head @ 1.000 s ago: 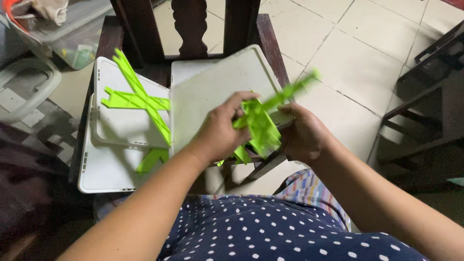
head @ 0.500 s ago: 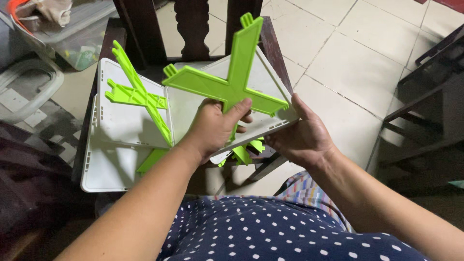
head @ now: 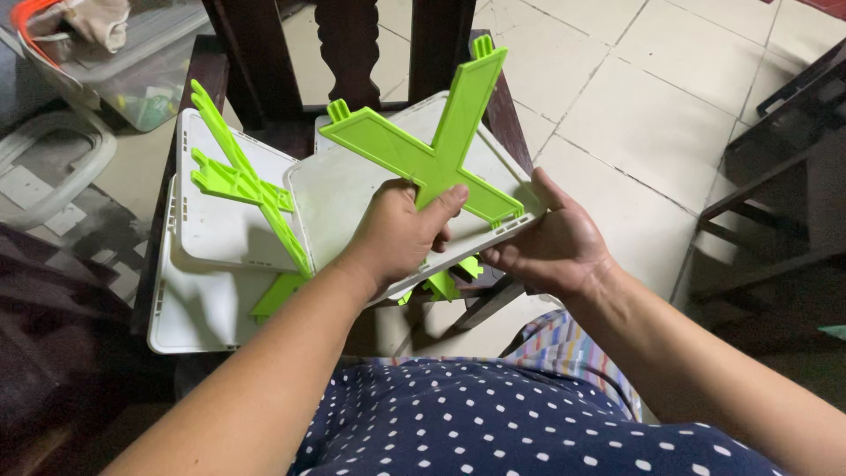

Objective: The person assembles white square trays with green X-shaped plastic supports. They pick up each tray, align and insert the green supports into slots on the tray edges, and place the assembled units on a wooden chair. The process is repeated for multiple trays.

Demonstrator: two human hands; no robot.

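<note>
Left grip [head: 407, 231] pinching green cross piece [head: 429, 154] upright over white tray [head: 352, 189]; right grip [head: 551, 247] clamps tray's near-right edge.

Green cross-shaped brace [head: 434, 152] — a blur between both hands a second ago, now sharp, shifted slightly right and lower against white panel [head: 352, 198] since half a second ago. Left hand [head: 401, 231] gripping lower arm; right hand [head: 551, 242] moved to panel edge.

Lime-green X-shaped plastic brace [head: 429, 163] stands tilted, seemingly touching white panel [head: 352, 189].
</note>
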